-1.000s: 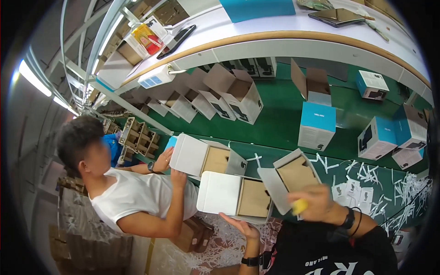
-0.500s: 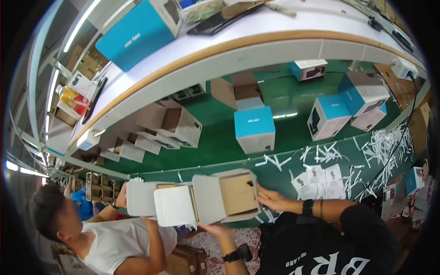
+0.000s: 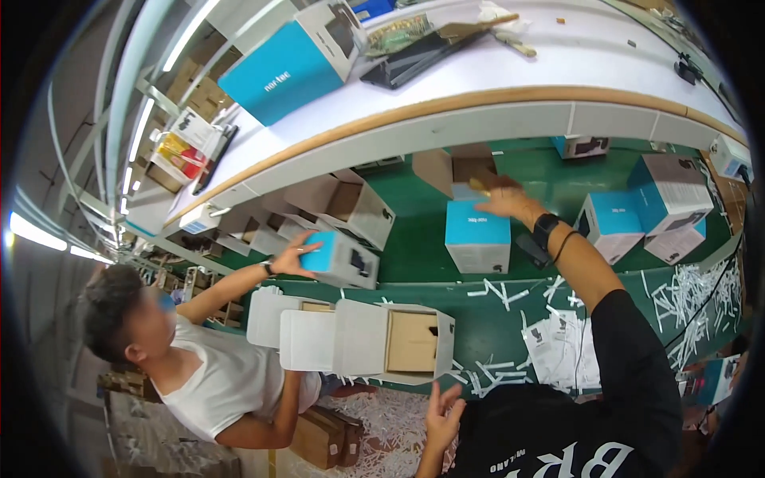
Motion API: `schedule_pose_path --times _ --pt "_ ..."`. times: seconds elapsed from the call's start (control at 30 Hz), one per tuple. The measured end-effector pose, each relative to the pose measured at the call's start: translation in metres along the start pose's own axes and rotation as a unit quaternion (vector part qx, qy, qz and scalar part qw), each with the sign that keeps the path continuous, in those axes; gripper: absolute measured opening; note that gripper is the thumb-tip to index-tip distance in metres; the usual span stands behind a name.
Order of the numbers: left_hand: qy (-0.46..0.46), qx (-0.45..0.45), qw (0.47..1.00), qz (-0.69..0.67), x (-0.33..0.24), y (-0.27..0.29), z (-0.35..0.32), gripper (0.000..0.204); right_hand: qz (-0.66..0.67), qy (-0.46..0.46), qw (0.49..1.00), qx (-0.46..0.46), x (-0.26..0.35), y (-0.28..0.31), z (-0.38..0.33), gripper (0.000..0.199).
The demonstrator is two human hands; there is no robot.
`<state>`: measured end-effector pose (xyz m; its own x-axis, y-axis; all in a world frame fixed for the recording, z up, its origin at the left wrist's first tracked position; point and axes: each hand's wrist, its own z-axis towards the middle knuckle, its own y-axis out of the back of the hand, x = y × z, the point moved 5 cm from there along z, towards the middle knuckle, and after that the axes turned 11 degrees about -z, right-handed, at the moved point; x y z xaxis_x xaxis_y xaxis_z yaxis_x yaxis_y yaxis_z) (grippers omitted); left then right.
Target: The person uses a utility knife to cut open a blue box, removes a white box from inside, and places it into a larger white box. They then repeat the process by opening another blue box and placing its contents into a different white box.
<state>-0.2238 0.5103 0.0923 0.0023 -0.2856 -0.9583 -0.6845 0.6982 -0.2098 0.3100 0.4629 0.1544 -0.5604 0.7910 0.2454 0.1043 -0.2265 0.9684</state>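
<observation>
My right hand (image 3: 508, 197) is stretched out over the back of a blue-topped white carton (image 3: 478, 231) on the green bench. It is blurred, something yellow shows at its fingertips, and I cannot make out whether it grips anything. Just behind it stands an open carton (image 3: 473, 169). Low in the middle, my left hand (image 3: 443, 414) has its fingers apart and holds nothing. It is just below an open white carton (image 3: 411, 342) with a brown cardboard insert. Another open white carton (image 3: 307, 341) sits left of that one, its flap raised.
At left a co-worker (image 3: 215, 374) in a white shirt holds a blue and white carton (image 3: 343, 261). More cartons (image 3: 671, 191) stand at the right. Paper strips (image 3: 693, 307) and printed leaflets (image 3: 558, 348) lie along the bench edge. A white shelf (image 3: 510, 76) spans above.
My right hand has left the open carton and reached up to the blue-topped one. My left hand has let go and dropped lower. The co-worker's hand now holds a closed carton.
</observation>
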Motion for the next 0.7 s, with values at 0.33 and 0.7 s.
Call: schedule_pose_path --times 0.33,0.7 --pt "0.072 0.086 0.993 0.045 0.006 -0.013 0.004 0.041 -0.135 0.031 0.968 -0.209 -0.065 0.11 0.002 0.02" --pt "0.114 0.311 0.94 0.085 -0.01 -0.13 0.068 0.114 -0.11 0.122 0.963 -0.216 0.016 0.175 -0.17 0.021"
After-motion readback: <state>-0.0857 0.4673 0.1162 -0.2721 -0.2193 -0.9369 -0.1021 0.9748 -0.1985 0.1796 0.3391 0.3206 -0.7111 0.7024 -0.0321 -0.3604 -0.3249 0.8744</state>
